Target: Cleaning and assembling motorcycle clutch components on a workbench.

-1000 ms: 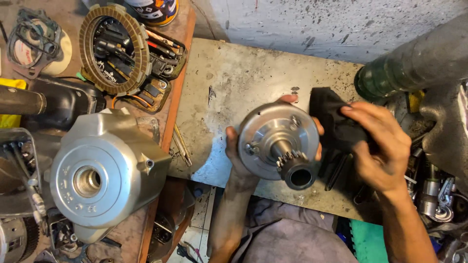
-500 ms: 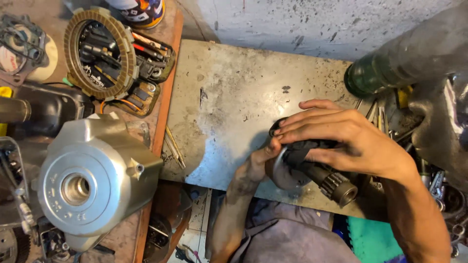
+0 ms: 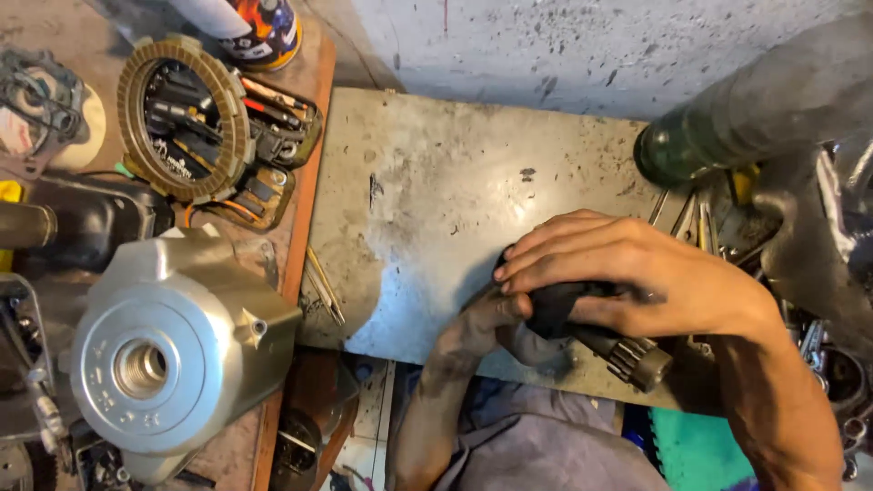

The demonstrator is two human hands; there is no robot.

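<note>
Right hand point(image 3: 637, 273) lies flat over a black rag point(image 3: 559, 305), fingers together and pressed down on it, fingertips at approx. the rag's left edge. The rag covers most of the part underneath, so the disc body is nearly all hidden; only a grey bit shows below the rag, and the geared shaft point(image 3: 637, 359) sticks out toward lower right from under the palm. Shaft teeth are visible but blurred.

Left hand point(image 3: 477, 332) comes up from below, dirty w/ grease, fingers curled around the part's left side under the rag. How far they wrap can't be told, since the right hand's fingers and the rag sit over them. Thumb not visible.

The part sits at the near edge of the metal plate point(image 3: 427, 191), right of centre, over the person's lap. Plate is scratched and stained, w/ a few dark specks.

Left of the plate, on a wooden bench point(image 3: 314, 136): a silver engine cover point(image 3: 168, 350) w/ a round threaded hole, partly cut off at the bottom. Above it a friction ring point(image 3: 186, 114) lies on a tray of tools, the tools inside too dark to sort out. A spray can point(image 3: 264, 27) is cut off by the top edge. A gasket point(image 3: 36, 91) at far left is half out of frame.

Upper right: a dark green cylinder point(image 3: 727, 136), out of focus, kind unclear. Below it some metal rods and engine bits, jumbled, hard to separate.
</note>
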